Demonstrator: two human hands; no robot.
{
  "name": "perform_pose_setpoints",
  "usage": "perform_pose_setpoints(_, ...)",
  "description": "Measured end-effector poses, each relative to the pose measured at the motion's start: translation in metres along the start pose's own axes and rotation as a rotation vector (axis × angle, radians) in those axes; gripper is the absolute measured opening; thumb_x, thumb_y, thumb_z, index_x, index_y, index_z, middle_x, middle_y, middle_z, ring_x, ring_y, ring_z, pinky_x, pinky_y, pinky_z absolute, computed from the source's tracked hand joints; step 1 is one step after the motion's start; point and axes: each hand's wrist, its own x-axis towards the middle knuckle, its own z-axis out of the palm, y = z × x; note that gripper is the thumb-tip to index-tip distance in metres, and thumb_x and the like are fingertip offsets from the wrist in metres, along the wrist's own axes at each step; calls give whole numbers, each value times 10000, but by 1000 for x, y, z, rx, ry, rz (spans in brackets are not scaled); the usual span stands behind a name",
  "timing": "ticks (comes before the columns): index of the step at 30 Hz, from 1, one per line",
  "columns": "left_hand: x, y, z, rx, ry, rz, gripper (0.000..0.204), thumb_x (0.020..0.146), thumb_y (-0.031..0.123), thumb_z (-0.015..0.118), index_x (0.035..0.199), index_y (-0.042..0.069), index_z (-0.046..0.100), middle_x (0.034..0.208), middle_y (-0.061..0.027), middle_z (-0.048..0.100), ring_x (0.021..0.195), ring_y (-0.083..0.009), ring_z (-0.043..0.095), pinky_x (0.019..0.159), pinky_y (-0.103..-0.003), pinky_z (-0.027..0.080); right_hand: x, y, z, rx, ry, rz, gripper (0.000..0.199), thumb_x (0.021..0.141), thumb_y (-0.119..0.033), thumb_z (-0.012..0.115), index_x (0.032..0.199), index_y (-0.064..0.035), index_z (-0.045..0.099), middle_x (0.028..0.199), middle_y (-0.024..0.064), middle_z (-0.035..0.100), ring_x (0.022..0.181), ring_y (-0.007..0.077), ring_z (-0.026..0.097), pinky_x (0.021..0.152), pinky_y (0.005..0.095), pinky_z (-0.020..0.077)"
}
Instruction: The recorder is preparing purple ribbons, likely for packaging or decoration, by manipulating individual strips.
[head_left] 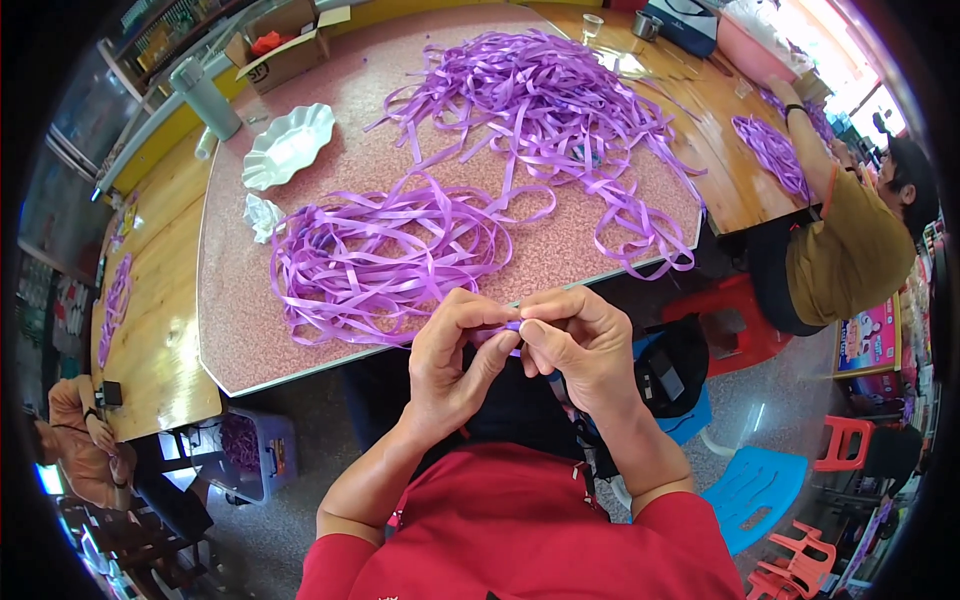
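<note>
In front of me spreads the table (240, 330), its top speckled pink, its rim straight and pale. At twelve o'clock lies the big heap of purple ribbon (545, 95): light and limp, I judge, apt to tangle, best lifted by a loose loop; its strips are flat, narrow and glossy. At ten o'clock sits a smaller looped bundle (385, 265), just as soft and probably slippery. Farther out, the same way, rests a white fluted dish (290, 148). At the centre my left hand (455, 355) and right hand (590, 345) meet, thumbs and forefingers pinching a small purple piece (513, 325), best gripped right by its end
</note>
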Motion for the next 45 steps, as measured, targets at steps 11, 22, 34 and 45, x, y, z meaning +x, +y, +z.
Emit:
perform_pose_setpoints(11,6,2,-16,469,-207,313,224,883,151,692,989,35,532,850,-121,565,709,-304,546,634,-406,402,-2,-8,-1,-97,-111,14,145,881,101,661,1008,30,660,964,159,654,642,118,617,533,245,531)
perform_pose_setpoints(22,4,-1,-27,357,-234,479,219,883,163,695,992,47,544,760,-79,517,576,-249,483,513,-374,347,-4,-21,-1,-139,-251,145,125,885,9,718,1002,33,683,933,145,651,647,122,628,528,231,501)
perform_pose_setpoints(34,-1,14,-22,-21,-307,244,148,937,129,639,920,-1,570,673,-92,472,550,-258,444,507,-386,331,1,-23,-1,-676,-411,-631,221,788,14,797,977,18,682,894,145,668,661,201,669,554,269,539)
perform_pose_setpoints(45,1,18,-25,-205,-294,-302,248,1062,265,480,1111,27,533,864,-6,530,742,-72,455,654,-239,390,19,-16,-6,-699,-315,-486,278,816,-16,790,1079,2,701,904,81,646,742,147,631,627,255,503)
